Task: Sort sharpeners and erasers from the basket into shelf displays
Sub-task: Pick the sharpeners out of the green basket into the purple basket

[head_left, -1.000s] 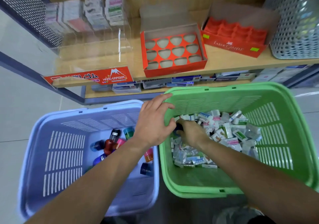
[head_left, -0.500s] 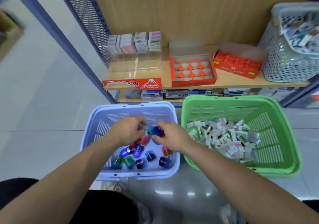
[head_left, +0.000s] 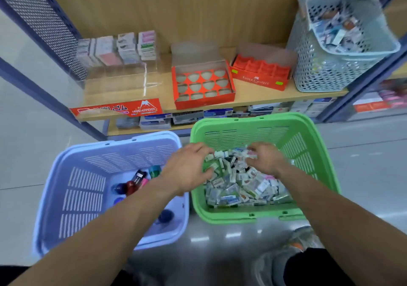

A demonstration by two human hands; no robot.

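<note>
Head view: nearest, on the floor, a lilac basket [head_left: 66, 175] holds coloured sharpeners [head_left: 134, 182], and just right of it a green basket [head_left: 248, 217] holds a heap of erasers [head_left: 240, 189]. The left hand [head_left: 187, 169] and right hand [head_left: 267, 160] both reach into the green basket with fingers bent down onto the erasers, too blurred to tell whether either grips one. Beyond, the shelf [head_left: 253, 96] carries a clear eraser display [head_left: 116, 76], a red tray [head_left: 203, 103] of round holes, a red box [head_left: 259, 82] and a grey basket [head_left: 319, 72].

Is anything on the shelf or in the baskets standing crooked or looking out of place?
Yes. At the shelf's right end, the upper grey basket sits tilted on the lower grey basket, not nested level, with packets loose inside. Nothing else stands out.
</note>
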